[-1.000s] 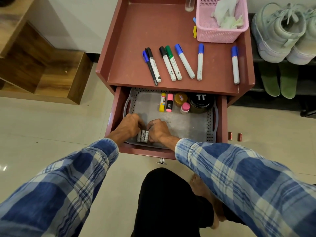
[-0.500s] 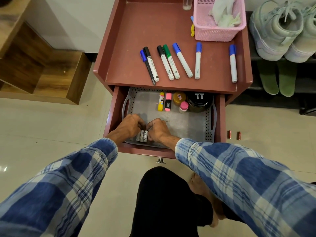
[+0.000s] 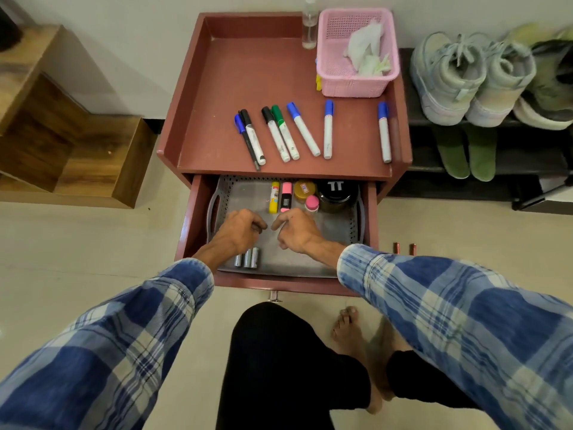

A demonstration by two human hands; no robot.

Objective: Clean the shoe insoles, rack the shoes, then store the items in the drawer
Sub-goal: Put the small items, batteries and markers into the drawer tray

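Note:
The maroon drawer is pulled open, with a grey perforated tray inside. Three silver batteries lie side by side at the tray's front left. My left hand hovers just above and behind them with loosely curled fingers, holding nothing. My right hand floats beside it over the tray's middle, also loosely curled and holding nothing. At the tray's back sit a yellow glue stick, a pink highlighter, a small amber jar, a pink-capped bottle and a black jar.
Several markers lie on the cabinet top, with a pink basket and a clear bottle at its back. Two red batteries lie on the floor to the right. Pale sneakers and green insoles sit on the rack at right.
Both hands have let go of the silver batteries and lifted away toward the tray's middle. The batteries now lie uncovered at the front left. The view has tilted up a little.

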